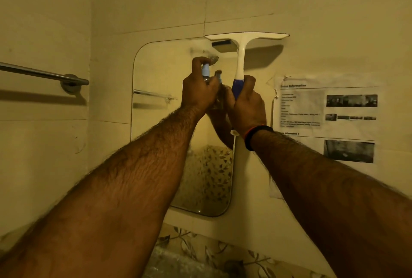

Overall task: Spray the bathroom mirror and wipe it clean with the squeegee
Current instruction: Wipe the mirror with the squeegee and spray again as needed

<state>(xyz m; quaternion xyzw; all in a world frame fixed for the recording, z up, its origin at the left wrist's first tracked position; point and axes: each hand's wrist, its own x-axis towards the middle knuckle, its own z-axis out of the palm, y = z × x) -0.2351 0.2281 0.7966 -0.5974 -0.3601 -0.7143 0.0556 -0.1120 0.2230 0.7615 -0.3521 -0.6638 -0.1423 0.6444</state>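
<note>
A rounded bathroom mirror (156, 72) hangs on the tiled wall ahead. My left hand (197, 90) grips a small spray bottle (205, 70) with a pale blue top, one finger curled over the nozzle, close to the glass near the mirror's upper middle. My right hand (247, 106) holds a squeegee (240, 55) by its blue grip. Its white stem points up and the wide white blade sits at the mirror's top edge, reaching over the wall to the right. Both hands nearly touch, and their reflections show between them.
A chrome towel rail (44, 75) sticks out from the left wall. A printed paper sheet (327, 117) is taped to the wall right of the mirror. Floral tiles (200, 253) run along the wall below.
</note>
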